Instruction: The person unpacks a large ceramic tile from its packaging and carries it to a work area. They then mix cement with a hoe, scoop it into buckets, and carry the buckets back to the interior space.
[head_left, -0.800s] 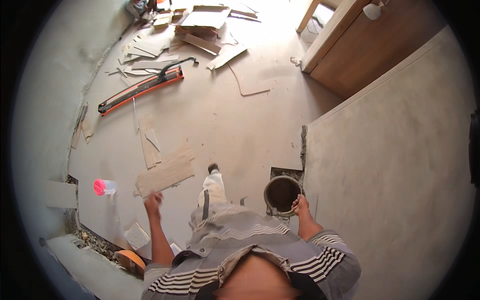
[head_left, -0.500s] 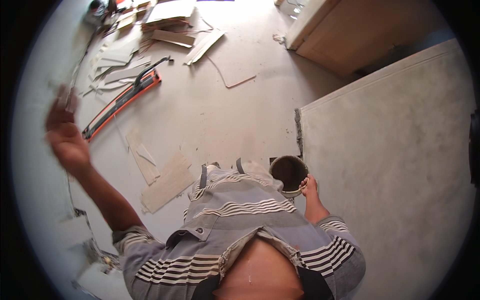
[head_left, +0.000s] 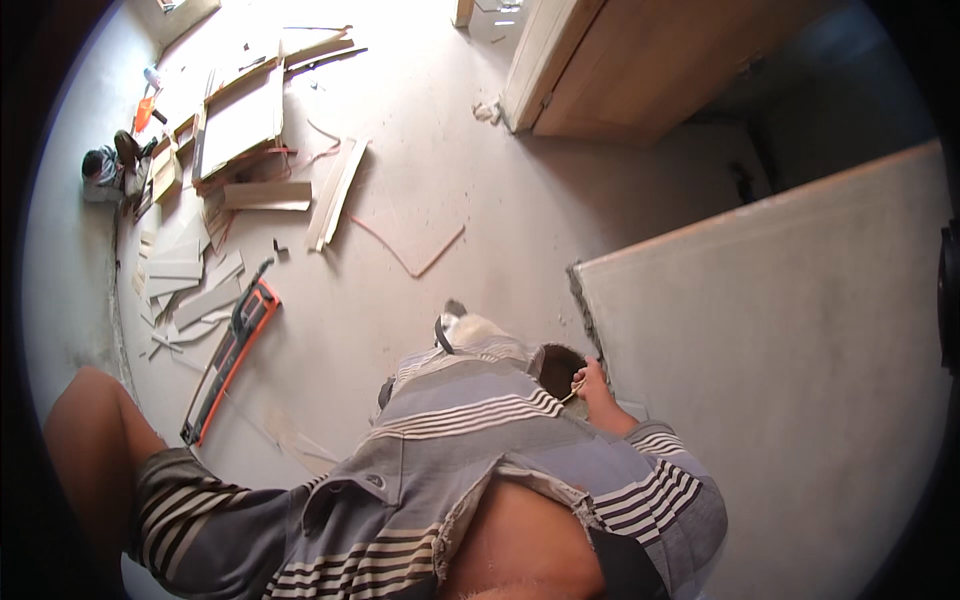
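Note:
My right hand (head_left: 592, 382) is closed on the rim or handle of a round bucket (head_left: 563, 370) at my right side. The bucket's inside looks dark, and my striped shirt hides part of it. At the lower left my left arm is bent, with the elbow raised near the wall; the left hand itself is out of the picture. The nearest tool to that arm is a long orange and black manual tile cutter (head_left: 235, 350) lying on the floor.
Tile offcuts (head_left: 180, 270) and cardboard strips (head_left: 340, 195) lie ahead on the left, by a stack of boxed panels (head_left: 240, 130). Another person (head_left: 105, 175) crouches at the left wall. On the right stand a low grey wall (head_left: 760, 300) and a wooden door (head_left: 640, 80).
My left hand, raised by the left wall before, has dropped out of view as the elbow bent. The view has shifted forward past the tile cutter, with the bucket still in my right hand.

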